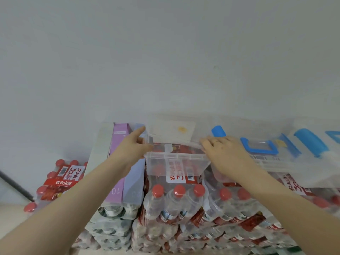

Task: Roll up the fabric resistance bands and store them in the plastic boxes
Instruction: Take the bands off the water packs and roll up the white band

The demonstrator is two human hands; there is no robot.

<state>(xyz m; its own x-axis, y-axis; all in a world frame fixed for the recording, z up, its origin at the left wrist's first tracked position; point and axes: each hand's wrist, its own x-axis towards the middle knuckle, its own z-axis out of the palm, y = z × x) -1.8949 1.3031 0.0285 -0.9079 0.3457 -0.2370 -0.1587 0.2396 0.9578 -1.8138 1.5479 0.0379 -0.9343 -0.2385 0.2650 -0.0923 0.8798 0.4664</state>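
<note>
Plain pale wall (165, 52) fills the background; below it, shrink-wrapped packs of red-capped water bottles (184, 205) are stacked as the work surface. Small clear plastic box (176, 163) sits on top of the packs, just left of bigger clear boxes with blue handles (259, 147). Left hand (133, 146) grips the box's left rim, fingers curled on the edge. Right hand (225, 153) holds the right rim, fingers bent over it. Purple and lavender cartons (127, 162) stand upright at the box's left.
</note>
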